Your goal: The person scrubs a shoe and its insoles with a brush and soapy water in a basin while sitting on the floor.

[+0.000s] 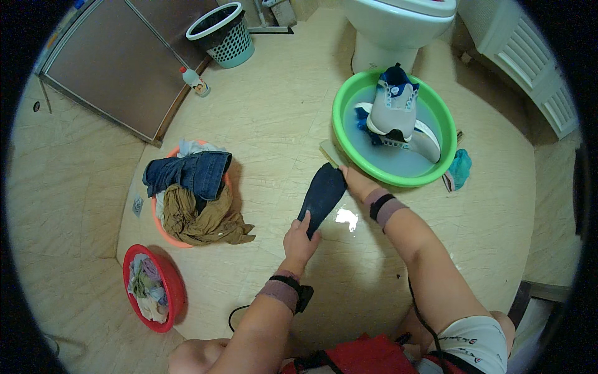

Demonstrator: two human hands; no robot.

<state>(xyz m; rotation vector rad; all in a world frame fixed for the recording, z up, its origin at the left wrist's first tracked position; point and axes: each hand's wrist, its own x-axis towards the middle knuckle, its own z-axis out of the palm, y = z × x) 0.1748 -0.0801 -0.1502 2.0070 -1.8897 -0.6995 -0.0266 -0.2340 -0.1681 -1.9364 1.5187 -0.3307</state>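
A dark navy shoe insole (pixel 323 194) is held out over the floor. My left hand (pixel 301 242) grips its near end, with the thumb lying on top. At the far end, my right hand (pixel 357 181) is closed on a pale brush (pixel 331 153), which lies against the insole's edge; the fingers hide part of it. Just beyond my right hand stands a green basin (pixel 341 141) of cloudy water. In it a grey and blue sneaker (pixel 395 109) rests on top of another shoe (pixel 426 143), which is partly under the water.
Clothes fill an orange basin (pixel 157 225) and a red basin (pixel 176 293) on the left. A toilet (pixel 398 28) stands behind the green basin, a teal cloth (pixel 460 169) beside it. Farther back are a waste bin (pixel 233 47) and a bottle (pixel 197 83). Water (pixel 346 219) wets the floor.
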